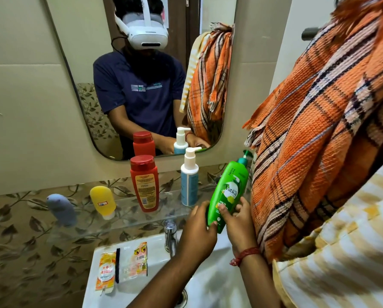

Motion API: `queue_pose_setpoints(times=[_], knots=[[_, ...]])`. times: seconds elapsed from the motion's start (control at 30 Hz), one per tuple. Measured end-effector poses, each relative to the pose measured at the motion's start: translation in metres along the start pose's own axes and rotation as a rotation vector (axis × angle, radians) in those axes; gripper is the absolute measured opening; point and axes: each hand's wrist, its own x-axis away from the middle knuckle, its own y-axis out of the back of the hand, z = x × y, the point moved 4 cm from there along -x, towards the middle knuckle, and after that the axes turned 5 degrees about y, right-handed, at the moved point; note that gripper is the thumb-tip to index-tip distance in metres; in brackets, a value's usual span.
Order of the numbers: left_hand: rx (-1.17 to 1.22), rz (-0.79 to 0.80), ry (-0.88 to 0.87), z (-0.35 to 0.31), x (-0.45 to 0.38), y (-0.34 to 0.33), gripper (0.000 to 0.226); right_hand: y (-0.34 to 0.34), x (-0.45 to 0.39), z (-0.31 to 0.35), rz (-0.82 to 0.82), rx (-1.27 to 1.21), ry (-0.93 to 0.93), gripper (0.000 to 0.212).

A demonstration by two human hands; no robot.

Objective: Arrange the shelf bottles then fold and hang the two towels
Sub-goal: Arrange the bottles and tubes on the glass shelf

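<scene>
A green pump bottle (pixel 227 194) tilts over the right end of the glass shelf (pixel 128 216). My left hand (pixel 197 230) grips its lower left side and my right hand (pixel 238 223) grips its lower right side. On the shelf stand a grey-blue bottle (pixel 61 210), a yellow tube (pixel 103 202), a red bottle (pixel 144 183) and a white-and-blue pump bottle (pixel 189 181). An orange checked towel (pixel 315 134) hangs at the right. Below it hangs a cream striped towel (pixel 341 258).
A white sink (pixel 208 281) with a chrome tap (pixel 170 236) lies under the shelf. Sachets (pixel 121 267) lie on the sink's left rim. A mirror (pixel 141 70) covers the wall behind the bottles.
</scene>
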Motion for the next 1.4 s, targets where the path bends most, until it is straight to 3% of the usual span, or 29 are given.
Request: queue_pose_setpoints(times=[0.07, 0.3, 0.7, 0.93, 1.4], knots=[[-0.011, -0.013, -0.040, -0.006, -0.001, -0.001, 0.063, -0.002, 0.001, 0.009, 0.013, 0.023, 0.052, 0.073], [0.042, 0.061, -0.062, -0.035, -0.023, -0.010, 0.086, -0.002, -0.024, 0.043, 0.029, 0.021, 0.169, 0.072], [0.176, 0.151, 0.021, -0.035, -0.053, -0.021, 0.091, -0.008, -0.073, 0.049, 0.135, 0.126, 0.228, 0.071], [0.125, 0.208, 0.078, -0.029, -0.056, -0.027, 0.102, -0.004, -0.076, 0.038, 0.089, 0.151, 0.193, 0.065], [0.116, 0.229, 0.112, -0.026, -0.063, -0.030, 0.099, -0.003, -0.079, 0.029, 0.074, 0.202, 0.220, 0.071]])
